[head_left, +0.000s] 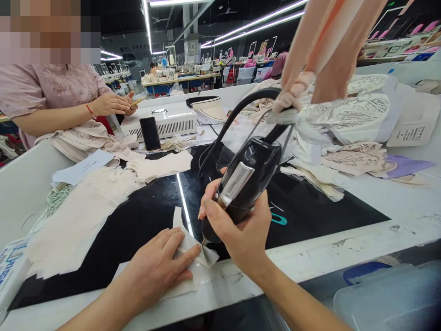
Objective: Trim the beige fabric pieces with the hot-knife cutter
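My right hand (243, 234) is wrapped round a black corded hand tool (263, 168) with a silver lever on its side. The tool leans, and its thin metal tip points down at a small cream fabric piece (207, 257) near the front edge of the black work surface (299, 207). Whether the tip touches the cloth, I cannot tell. Fingers stretched out, my left hand (156, 259) lies flat on the same fabric piece, just left of the tip. Knotted peach cloth strips (296, 87) are tied round the tool's cable end from above.
Teal thread snips (278, 219) lie right of the tool. A stack of cream fabric pieces (82, 216) is at left. Behind stand a phone (150, 133) and a white vented box (168, 124). Lace-patterned pieces (354, 110) pile up at right. Across the table, a person's hands (110, 105) hold something.
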The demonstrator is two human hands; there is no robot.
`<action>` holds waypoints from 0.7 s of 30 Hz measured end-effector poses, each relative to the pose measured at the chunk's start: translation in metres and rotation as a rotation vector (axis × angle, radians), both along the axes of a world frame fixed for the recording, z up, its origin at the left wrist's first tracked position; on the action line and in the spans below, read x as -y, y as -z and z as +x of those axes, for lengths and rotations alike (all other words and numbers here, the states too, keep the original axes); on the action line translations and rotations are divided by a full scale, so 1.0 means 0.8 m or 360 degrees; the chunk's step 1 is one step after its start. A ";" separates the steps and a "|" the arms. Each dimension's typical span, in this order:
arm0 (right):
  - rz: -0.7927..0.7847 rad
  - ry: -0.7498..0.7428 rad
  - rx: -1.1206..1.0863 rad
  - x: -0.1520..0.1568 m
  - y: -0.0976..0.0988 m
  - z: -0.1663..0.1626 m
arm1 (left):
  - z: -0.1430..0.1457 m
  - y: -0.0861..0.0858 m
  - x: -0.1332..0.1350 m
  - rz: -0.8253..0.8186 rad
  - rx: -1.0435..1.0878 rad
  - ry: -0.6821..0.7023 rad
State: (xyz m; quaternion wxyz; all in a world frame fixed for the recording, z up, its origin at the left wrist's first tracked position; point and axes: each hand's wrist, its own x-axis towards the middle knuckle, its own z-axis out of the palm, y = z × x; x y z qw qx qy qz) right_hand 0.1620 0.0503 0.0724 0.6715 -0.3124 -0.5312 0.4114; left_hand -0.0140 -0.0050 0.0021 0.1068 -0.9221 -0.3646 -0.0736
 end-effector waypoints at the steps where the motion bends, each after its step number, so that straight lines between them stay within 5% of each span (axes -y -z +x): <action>1: 0.0006 0.0008 -0.0017 -0.001 0.000 -0.001 | 0.000 0.001 0.000 0.0006 0.0001 0.0000; 21: 0.0133 0.0029 -0.0102 -0.016 0.006 -0.020 | 0.003 0.002 0.003 -0.0084 0.0188 -0.0053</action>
